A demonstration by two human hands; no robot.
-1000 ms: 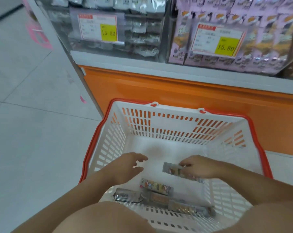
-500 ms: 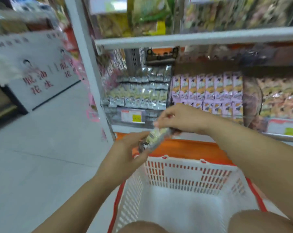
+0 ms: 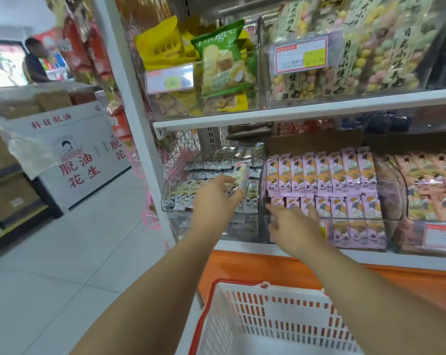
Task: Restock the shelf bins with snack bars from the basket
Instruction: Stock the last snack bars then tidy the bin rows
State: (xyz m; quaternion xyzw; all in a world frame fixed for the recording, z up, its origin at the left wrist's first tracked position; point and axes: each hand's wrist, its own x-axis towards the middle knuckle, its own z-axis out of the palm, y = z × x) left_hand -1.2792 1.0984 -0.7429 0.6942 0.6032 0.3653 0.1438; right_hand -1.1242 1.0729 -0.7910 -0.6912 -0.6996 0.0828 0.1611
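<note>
Nearest you, the white basket [image 3: 268, 311] with its red rim sits low in front of the orange shelf base [image 3: 255, 265]. Above it, your right hand [image 3: 291, 226] reaches forward, fingers straight and spread, holding nothing, at the front edge of the pink-bar bin [image 3: 345, 219]; whether it touches the bin is unclear. Your left hand [image 3: 214, 201] pinches one pale-wrapped snack bar [image 3: 240, 175], held upright over the left clear bin [image 3: 169, 190] of silver-wrapped bars. Farther up, the upper shelf [image 3: 293, 111] carries a green snack bag [image 3: 222, 60].
</note>
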